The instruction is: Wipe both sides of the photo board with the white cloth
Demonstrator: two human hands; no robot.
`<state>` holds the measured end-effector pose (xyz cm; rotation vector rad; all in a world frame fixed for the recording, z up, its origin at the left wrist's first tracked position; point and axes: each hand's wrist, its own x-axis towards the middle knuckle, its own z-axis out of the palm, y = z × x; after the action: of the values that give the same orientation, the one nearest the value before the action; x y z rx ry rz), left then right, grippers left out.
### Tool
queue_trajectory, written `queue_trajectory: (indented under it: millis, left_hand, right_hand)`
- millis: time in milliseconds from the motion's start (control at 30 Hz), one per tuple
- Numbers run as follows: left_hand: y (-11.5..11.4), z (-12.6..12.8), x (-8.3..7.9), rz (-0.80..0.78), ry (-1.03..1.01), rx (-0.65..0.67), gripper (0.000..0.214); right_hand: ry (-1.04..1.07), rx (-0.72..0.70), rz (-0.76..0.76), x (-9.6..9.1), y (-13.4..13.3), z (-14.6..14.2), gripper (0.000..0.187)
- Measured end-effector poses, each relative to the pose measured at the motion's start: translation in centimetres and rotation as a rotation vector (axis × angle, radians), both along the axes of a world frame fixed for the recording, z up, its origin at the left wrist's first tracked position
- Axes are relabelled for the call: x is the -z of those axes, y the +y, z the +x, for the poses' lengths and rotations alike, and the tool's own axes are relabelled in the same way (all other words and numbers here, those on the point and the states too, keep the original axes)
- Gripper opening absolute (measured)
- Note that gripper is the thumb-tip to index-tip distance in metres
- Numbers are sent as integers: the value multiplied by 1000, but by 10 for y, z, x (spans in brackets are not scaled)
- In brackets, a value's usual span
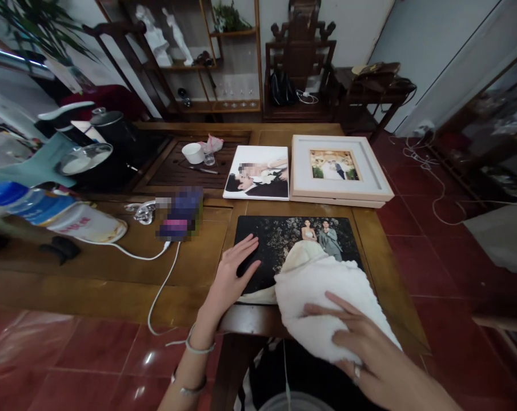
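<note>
A dark photo panel (267,251) with a couple printed on it lies flat at the table's front edge. My left hand (237,268) rests on its left side, fingers stretched out and the thumb apart. Over the panel's lower right part spreads a white fluffy towel (327,288), which hangs past the table edge toward me. My right hand (356,337) holds the towel, its fingers pressed into the cloth. The towel hides the panel's lower right corner. A pale cloth edge also shows along the panel's lower left side.
Behind the panel lie a white-edged photo panel (258,191) and framed pictures (299,171). To the left are a blurred phone (179,220) with a white cable (157,299), a plastic bottle (82,220) and a white cup (193,153). A dark pot (115,134) stands farther back.
</note>
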<state>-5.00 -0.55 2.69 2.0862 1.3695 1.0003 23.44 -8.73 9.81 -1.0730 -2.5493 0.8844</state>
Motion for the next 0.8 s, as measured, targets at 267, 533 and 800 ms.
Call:
queue_trajectory:
  millis: [267,533,800]
  left_hand:
    - [0,-2,1,-43,-11,12,43]
    - [-3,-1,-4,-153,152,40,57]
    - [-3,-2,0,-156,164,15,58]
  right_hand:
    - [-10,347,82,23,111,37,31]
    - [12,346,283,34,78,27,19]
    - [-19,-73,136,8,-10,13,9]
